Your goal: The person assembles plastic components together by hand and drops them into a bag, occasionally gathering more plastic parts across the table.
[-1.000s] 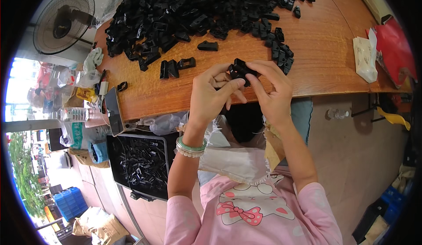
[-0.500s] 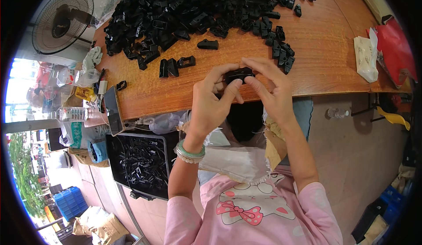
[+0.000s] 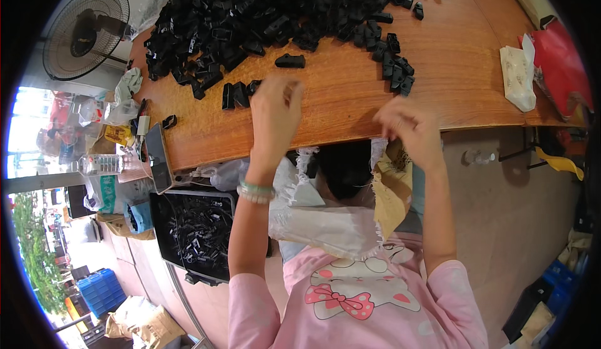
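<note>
On the near left part of the wooden table (image 3: 338, 111), my left hand (image 3: 274, 114) is over a short row of black plastic parts (image 3: 240, 95). It covers most of the one nearest to it, and its fingertips are hidden. My right hand (image 3: 416, 130) hangs at the table's front edge, above a tan woven bag (image 3: 394, 192); its blurred fingers are loosely bent and apart, with nothing visible in them. A single black plastic part (image 3: 290, 61) lies beyond my left hand. Behind it spreads a large heap of similar black parts (image 3: 263, 17).
A black bin (image 3: 235, 205) with small dark pieces stands below the table at the left. A phone-like slab (image 3: 159, 155) leans at the left edge. A fan (image 3: 84, 33) is at far left; a red bag (image 3: 562, 67) and a white packet (image 3: 518, 76) lie right.
Both hands were together round a black plastic part; now they are apart and that part is no longer visible. My left hand moved left to the row, my right hand right and down.
</note>
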Action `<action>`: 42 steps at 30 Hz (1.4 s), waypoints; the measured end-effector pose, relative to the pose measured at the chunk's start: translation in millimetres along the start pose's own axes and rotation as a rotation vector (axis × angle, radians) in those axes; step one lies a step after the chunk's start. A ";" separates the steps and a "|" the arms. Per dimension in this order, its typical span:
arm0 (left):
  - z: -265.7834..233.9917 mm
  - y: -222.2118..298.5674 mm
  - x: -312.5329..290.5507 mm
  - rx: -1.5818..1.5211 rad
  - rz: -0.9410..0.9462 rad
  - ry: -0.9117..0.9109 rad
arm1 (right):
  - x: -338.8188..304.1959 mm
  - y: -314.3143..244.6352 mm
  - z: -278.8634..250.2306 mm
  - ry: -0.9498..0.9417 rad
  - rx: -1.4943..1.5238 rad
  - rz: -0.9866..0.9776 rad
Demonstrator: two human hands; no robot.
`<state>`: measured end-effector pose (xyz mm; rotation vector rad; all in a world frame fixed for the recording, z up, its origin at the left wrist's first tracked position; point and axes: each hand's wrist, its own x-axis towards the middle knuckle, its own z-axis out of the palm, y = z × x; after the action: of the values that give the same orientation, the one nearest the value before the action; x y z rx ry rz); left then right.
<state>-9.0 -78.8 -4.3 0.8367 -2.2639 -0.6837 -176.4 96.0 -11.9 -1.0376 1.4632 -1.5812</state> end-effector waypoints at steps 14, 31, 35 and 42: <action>11.6 -8.1 26.5 -0.251 -0.226 -0.218 | 104.6 19.0 -77.9 0.141 -1.086 -0.461; 4.8 32.9 -12.5 -1.082 -0.479 -0.283 | 38.2 -2.0 29.5 0.117 -0.406 -0.536; 1.9 33.8 -15.9 -1.040 -0.462 -0.260 | 35.8 -2.5 33.0 0.131 -0.397 -0.554; -0.5 36.3 -16.3 -0.994 -0.422 -0.257 | 33.1 -1.3 35.2 0.149 -0.359 -0.551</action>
<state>-12.7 -43.3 13.3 0.7123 -1.5762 -1.9687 -157.6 51.8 -7.1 -1.6722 1.6983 -1.8358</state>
